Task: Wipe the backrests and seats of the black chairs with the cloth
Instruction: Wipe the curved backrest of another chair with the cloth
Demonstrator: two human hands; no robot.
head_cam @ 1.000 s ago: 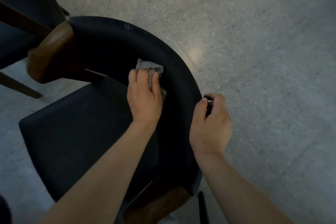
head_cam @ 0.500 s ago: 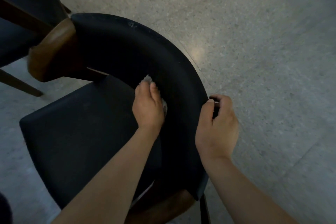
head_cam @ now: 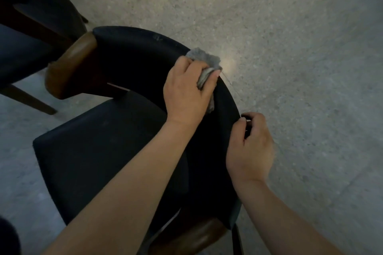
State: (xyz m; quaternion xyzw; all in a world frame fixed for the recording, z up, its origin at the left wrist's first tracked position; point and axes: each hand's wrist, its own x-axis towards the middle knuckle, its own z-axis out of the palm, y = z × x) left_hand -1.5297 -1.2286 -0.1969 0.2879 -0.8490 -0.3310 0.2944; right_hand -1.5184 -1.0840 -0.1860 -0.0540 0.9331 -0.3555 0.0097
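Fingers [head_cam: 184, 66] of my left hand [head_cam: 186, 93] curled round a crumpled grey cloth [head_cam: 204, 59], pressed on the curved black padded backrest [head_cam: 134, 51] at frame centre, my right hand [head_cam: 251, 147] gripping its rim, lower right

**One head camera, looking steeply down**

A single view, worn on the head, looks forward and steeply down over a chair [head_cam: 93, 161] from behind its backrest [head_cam: 134, 58]. It is close. Both forearms run in from the bottom edge, the left hand [head_cam: 186, 91] with the cloth [head_cam: 204, 58] near centre, the right hand [head_cam: 250, 147] just right of it. Floor [head_cam: 290, 47] fills the right side, and a second chair [head_cam: 27, 47] cuts the top left corner.
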